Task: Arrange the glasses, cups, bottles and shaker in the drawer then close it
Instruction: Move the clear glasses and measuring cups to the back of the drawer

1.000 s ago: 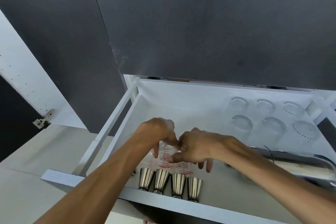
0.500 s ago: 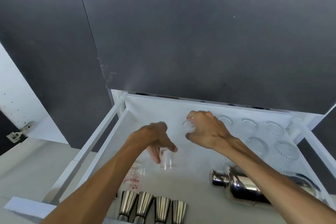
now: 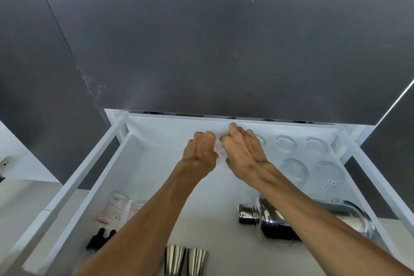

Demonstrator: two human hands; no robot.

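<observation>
The drawer (image 3: 156,132) is white on its walls and rails, and its floor is a pale off-white. Above its back edge the cabinet front (image 3: 224,40) is a plain dark grey, without pattern. Near the right back corner the glasses (image 3: 313,159) are clear, and some have fine ribs on the sides. Near the left edge the measuring cups (image 3: 116,208) are clear with red printed marks and letters. At the front edge the metal cups (image 3: 186,262) are shiny silver. The shaker (image 3: 280,219), near the right edge, is mirror-like silver with dark reflections. Beside the measuring cups lies a small black thing (image 3: 100,238).
</observation>
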